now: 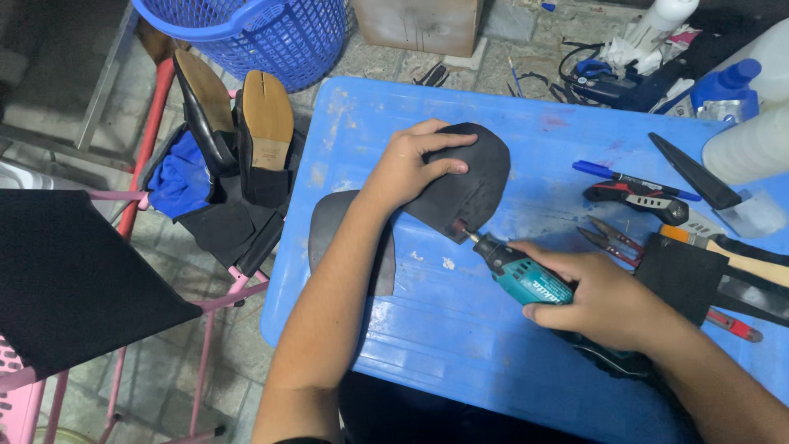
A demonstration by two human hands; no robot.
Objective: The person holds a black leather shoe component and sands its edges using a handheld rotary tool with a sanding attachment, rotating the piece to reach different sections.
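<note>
Black rubber, cut to a rounded sole shape, lay on the blue plastic table (526, 123): this sole piece (472, 177) was pinned flat under the person's left hand (411, 164), whose fingers were spread apart and pressed down on its upper surface rather than curled round anything. The right hand (596, 296) was closed firmly round a teal rotary tool (522, 275), its small grinding bit touching the near edge of the sole piece. A second dark sole blank (329, 226) lay just beside the left forearm, partly hidden by it. To the right sat a blue pen (612, 174), a utility knife (637, 197), pliers (608, 238) and a wooden-handled tool (740, 256) (all within easy reach, none touched). Two shoes (238, 131) rested soles-up on a pink rack (152, 131) to the left, below a blue basket (263, 33). Judging from the grip, the grinding would go best with the bit kept light against the edge, the holding fingers well back from it, and the piece held flat so it could not chatter.
</note>
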